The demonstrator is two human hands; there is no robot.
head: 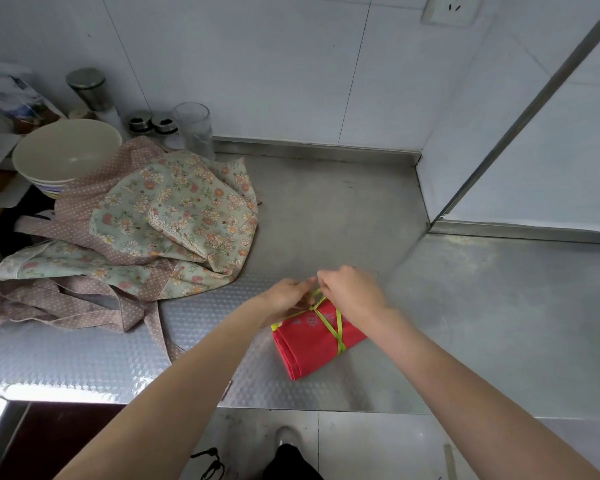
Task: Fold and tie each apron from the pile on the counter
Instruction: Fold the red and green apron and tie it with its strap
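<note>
Pinching the yellow-green tie (330,320), both the left hand (289,296) and right hand (352,289) are meeting over the folded red apron (312,344) at lower centre.

Bare worktop (482,306) is lying open along the right side and toward the back corner. The crumpled floral apron pile (160,230) is blocking the left half, with stacked bowls (66,154) and a glass (194,129) crowding the back-left edge.

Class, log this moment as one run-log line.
step: tying | red apron: folded | left hand, right hand: pinching yellow-green strings | floral apron: unfolded
</note>
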